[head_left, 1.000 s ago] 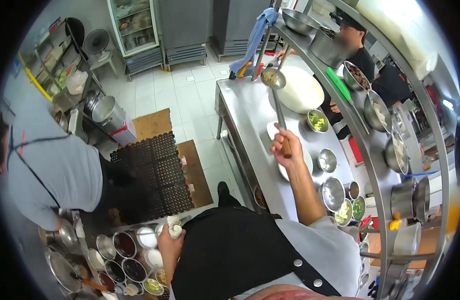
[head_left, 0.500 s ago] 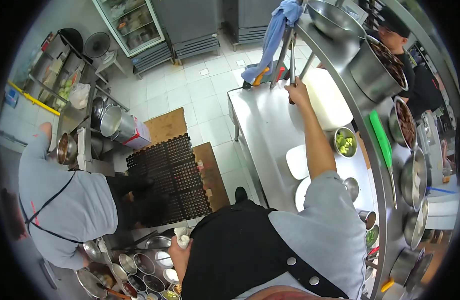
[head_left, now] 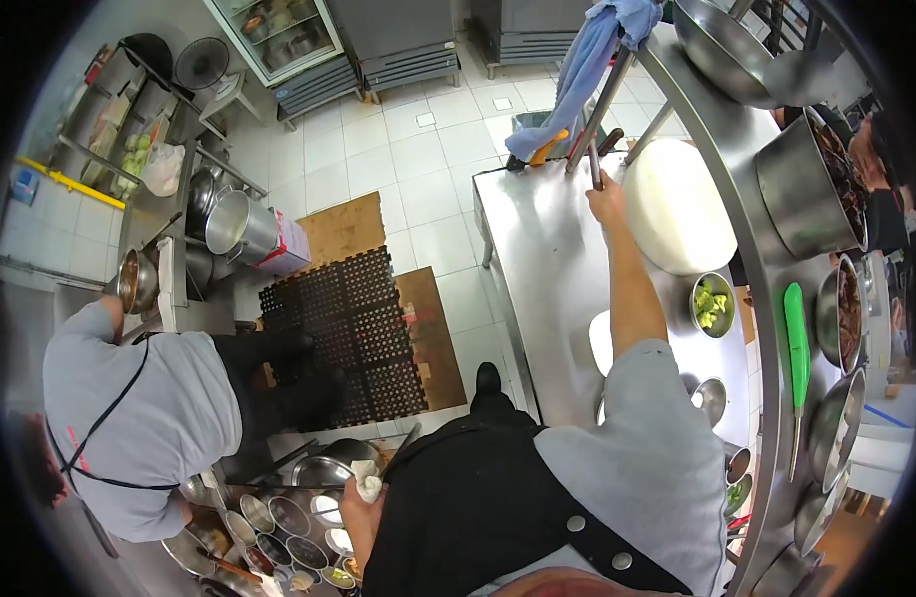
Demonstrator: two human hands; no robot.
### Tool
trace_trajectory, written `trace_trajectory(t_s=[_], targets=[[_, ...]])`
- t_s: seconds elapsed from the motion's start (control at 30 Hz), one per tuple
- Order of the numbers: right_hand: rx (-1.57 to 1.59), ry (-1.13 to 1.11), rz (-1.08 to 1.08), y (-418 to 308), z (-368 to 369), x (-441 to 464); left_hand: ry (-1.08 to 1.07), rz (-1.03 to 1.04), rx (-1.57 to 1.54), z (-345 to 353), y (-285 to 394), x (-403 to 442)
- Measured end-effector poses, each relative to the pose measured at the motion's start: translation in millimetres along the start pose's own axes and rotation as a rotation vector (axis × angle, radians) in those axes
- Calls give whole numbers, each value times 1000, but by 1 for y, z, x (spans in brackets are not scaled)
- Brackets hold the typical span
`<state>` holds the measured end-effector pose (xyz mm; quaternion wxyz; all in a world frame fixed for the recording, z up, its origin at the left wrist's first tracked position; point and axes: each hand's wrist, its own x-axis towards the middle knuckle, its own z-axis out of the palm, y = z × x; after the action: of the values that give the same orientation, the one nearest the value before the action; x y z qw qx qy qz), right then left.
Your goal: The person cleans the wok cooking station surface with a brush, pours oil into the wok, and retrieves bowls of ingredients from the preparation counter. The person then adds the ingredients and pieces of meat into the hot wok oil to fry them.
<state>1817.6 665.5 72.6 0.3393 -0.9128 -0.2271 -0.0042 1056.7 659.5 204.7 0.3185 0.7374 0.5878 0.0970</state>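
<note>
My right hand [head_left: 607,202] reaches forward over the steel table [head_left: 543,269], closed around the brown handle of a long utensil [head_left: 594,159]. The utensil's far end is hard to make out beside the shelf post. Close by are a black handle [head_left: 611,141] and a thick white cutting board [head_left: 679,204]. A blue cloth [head_left: 597,70] hangs from the post above. My left hand [head_left: 361,517], low by my side, is closed on a bunched white cloth [head_left: 367,480]. Beside it are several pots and containers, including a steel pan [head_left: 322,472].
A metal bowl of green vegetable pieces [head_left: 712,304] stands beside the board. The raised shelf at right carries a large pot [head_left: 808,189] and a green-handled tool [head_left: 796,348]. A co-worker [head_left: 145,413] stands at left near a black perforated mat [head_left: 339,338].
The view has shifted, and the utensil in my right hand now lies lower beside the post. The co-worker at left has moved an arm. A blurred metal object appears above the shelf pot.
</note>
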Motion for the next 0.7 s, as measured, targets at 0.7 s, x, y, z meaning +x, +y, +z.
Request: trace_trajectory(t_s=[0.7], targets=[[1588,-376,431,-86,-84,-436,-56,208,-133,-31,-97,-117]])
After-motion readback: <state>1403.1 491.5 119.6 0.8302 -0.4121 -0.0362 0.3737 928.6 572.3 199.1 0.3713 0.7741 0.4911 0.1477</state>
